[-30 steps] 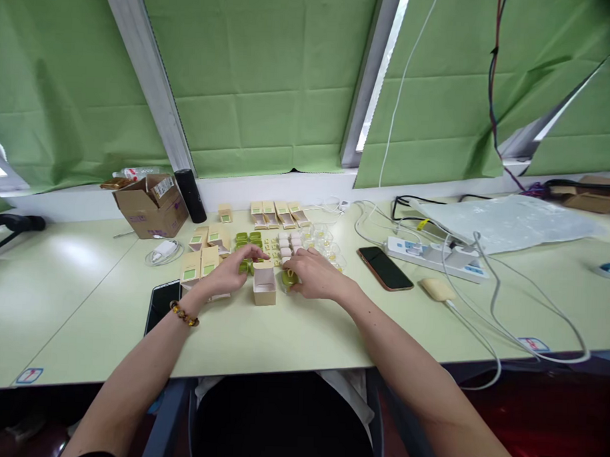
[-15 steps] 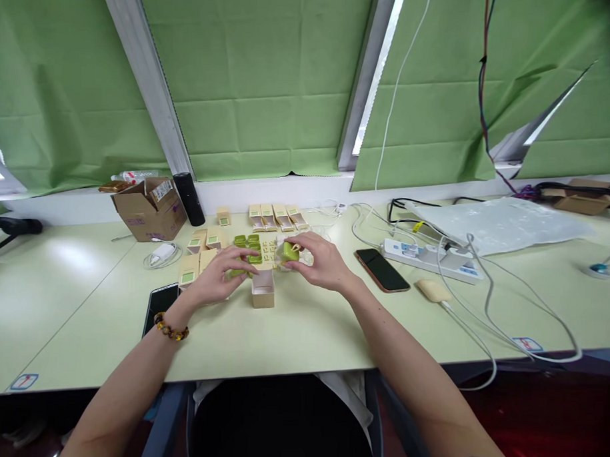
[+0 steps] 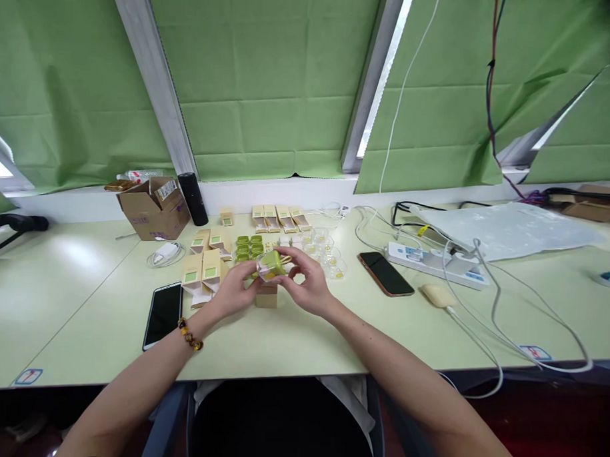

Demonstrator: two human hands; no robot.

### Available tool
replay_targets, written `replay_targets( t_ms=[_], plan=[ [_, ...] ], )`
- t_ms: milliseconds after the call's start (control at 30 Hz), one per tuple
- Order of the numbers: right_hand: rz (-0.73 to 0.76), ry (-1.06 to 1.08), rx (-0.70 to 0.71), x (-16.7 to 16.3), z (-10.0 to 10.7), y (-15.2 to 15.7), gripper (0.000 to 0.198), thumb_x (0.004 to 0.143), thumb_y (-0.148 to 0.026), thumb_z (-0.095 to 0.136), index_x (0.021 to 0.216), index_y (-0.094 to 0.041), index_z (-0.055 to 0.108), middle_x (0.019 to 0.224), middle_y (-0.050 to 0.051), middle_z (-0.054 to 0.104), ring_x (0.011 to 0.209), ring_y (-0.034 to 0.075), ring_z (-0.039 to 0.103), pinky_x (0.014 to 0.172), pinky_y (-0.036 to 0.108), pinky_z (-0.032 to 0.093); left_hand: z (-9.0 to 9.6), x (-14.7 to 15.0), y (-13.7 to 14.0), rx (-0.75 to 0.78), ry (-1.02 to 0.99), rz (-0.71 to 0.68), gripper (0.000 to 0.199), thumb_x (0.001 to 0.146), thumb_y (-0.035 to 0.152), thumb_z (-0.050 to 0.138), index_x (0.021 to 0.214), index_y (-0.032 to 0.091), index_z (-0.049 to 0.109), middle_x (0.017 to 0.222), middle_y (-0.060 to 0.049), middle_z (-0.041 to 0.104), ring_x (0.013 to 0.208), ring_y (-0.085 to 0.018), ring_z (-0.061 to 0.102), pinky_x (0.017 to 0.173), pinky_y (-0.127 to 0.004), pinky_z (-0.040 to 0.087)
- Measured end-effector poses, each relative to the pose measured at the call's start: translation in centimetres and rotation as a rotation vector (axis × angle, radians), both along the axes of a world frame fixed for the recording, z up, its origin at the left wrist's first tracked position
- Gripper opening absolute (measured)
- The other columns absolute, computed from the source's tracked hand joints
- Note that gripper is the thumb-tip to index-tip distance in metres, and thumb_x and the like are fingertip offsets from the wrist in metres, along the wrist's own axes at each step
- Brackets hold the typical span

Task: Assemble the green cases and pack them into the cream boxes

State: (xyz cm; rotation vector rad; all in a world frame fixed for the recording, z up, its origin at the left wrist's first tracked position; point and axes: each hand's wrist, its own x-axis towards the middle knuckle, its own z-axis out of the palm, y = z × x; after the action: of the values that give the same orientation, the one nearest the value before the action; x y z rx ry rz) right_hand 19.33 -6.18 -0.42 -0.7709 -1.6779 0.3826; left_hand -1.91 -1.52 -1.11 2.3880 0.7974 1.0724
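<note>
Between my two hands is a small green case (image 3: 270, 262) with a clear plastic cover on its left side and a pale cord loop at its upper right. My left hand (image 3: 236, 287) pinches the clear end. My right hand (image 3: 307, 282) grips the green end by the cord. Right below, a small open cardboard box (image 3: 266, 298) stands on the table, its top partly hidden by my fingers. Behind my hands lie several green cases (image 3: 247, 246) in rows, and several clear plastic covers (image 3: 329, 249) are spread to the right.
Several small cartons (image 3: 202, 268) stand left of my hands, with more flat-lying cartons (image 3: 280, 217) at the back. A phone (image 3: 162, 315) lies at left, another phone (image 3: 385, 272) at right, near a power strip (image 3: 438, 263) with loose cables. A brown box (image 3: 155, 210) sits at back left.
My right hand has brought the green case left and towards me, over the small box. My left hand, open before, has closed on the case's clear end. The view has shifted slightly.
</note>
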Motion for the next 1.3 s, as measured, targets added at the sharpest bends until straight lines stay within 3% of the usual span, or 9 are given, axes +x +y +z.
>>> replay_targets(
  t_ms=[167,400,567,700,833,967,1033,1167,1300],
  plan=[
    [-0.02,-0.177,0.041,-0.2,-1.1,0.5,0.048,0.096,-0.039,0.073,0.14,-0.03,0.059,0.129,0.011,0.071,0.089,0.021,0.071,0.059,0.03,0.06,0.1,0.1,0.0,-0.086,-0.054,-0.023,0.015,0.093,0.019,0.062,0.102,0.02,0.074,0.101,-0.007,0.077,0.094,-0.025,0.071,0.086,-0.037,0.056],
    [-0.049,-0.331,-0.038,1.5,0.2,1.0,0.044,0.091,-0.034,0.077,0.128,-0.026,0.056,0.121,0.007,0.074,0.073,0.018,0.073,0.059,0.031,0.053,-1.6,-0.5,1.3,-0.129,-0.068,0.013,0.048,0.082,0.01,0.057,0.127,0.02,0.07,0.124,-0.009,0.076,0.112,-0.027,0.07,0.101,-0.043,0.055],
    [-0.044,-0.495,-0.074,1.8,0.7,0.7,0.036,0.086,-0.024,0.082,0.113,-0.025,0.058,0.115,0.005,0.075,0.078,0.019,0.071,0.069,0.032,0.051,-2.0,-0.5,1.4,-0.119,-0.048,-0.002,0.062,0.08,0.008,0.055,0.139,0.023,0.066,0.138,-0.009,0.072,0.126,-0.028,0.066,0.111,-0.047,0.052],
    [-0.018,-0.624,-0.069,1.4,0.4,0.6,0.029,0.087,-0.022,0.079,0.109,-0.024,0.059,0.101,0.005,0.073,0.082,0.021,0.066,0.073,0.032,0.047,-1.4,-0.4,1.0,-0.135,-0.05,-0.027,0.064,0.079,0.006,0.053,0.139,0.023,0.065,0.141,-0.009,0.07,0.126,-0.027,0.067,0.111,-0.047,0.053],
    [0.009,-0.649,-0.099,1.1,0.2,0.5,0.026,0.089,-0.024,0.077,0.106,-0.023,0.058,0.097,0.005,0.069,0.085,0.022,0.062,0.071,0.031,0.044,-1.2,-0.3,0.9,-0.157,-0.058,-0.011,0.065,0.079,0.006,0.054,0.14,0.022,0.065,0.142,-0.009,0.07,0.125,-0.026,0.067,0.112,-0.046,0.053],
    [0.006,-0.627,-0.066,0.7,0.0,0.6,0.002,0.101,-0.02,0.058,0.1,-0.022,0.059,0.096,0.007,0.068,0.087,0.023,0.061,0.076,0.034,0.045,-1.3,-0.3,0.8,-0.171,-0.054,-0.005,0.064,0.08,0.008,0.055,0.142,0.022,0.064,0.144,-0.009,0.069,0.128,-0.027,0.066,0.114,-0.046,0.052],
    [-0.013,-0.618,-0.036,0.5,-0.2,0.6,0.011,0.104,-0.017,0.05,0.098,-0.021,0.059,0.099,0.008,0.068,0.091,0.023,0.061,0.076,0.034,0.046,-1.3,-0.3,0.8,-0.172,-0.05,-0.001,0.065,0.08,0.008,0.056,0.143,0.023,0.063,0.145,-0.009,0.068,0.127,-0.027,0.066,0.114,-0.046,0.052],
    [-0.071,-0.627,-0.006,0.3,-0.8,0.7,0.012,0.103,-0.017,0.053,0.097,-0.021,0.063,0.121,0.011,0.063,0.088,0.019,0.06,0.062,0.029,0.039,-1.3,-0.3,0.9,-0.176,-0.052,-0.013,0.065,0.081,0.008,0.056,0.144,0.022,0.063,0.143,-0.01,0.069,0.124,-0.027,0.067,0.11,-0.046,0.054],
    [-0.124,-0.638,-0.014,0.1,-1.2,0.8,0.011,0.099,-0.019,0.06,0.092,-0.021,0.068,0.118,0.011,0.059,0.093,0.02,0.058,0.055,0.027,0.031,-1.4,-0.4,0.9,-0.178,-0.058,-0.014,0.065,0.081,0.008,0.056,0.144,0.024,0.063,0.142,-0.009,0.07,0.122,-0.026,0.067,0.11,-0.045,0.054]
  ],
)
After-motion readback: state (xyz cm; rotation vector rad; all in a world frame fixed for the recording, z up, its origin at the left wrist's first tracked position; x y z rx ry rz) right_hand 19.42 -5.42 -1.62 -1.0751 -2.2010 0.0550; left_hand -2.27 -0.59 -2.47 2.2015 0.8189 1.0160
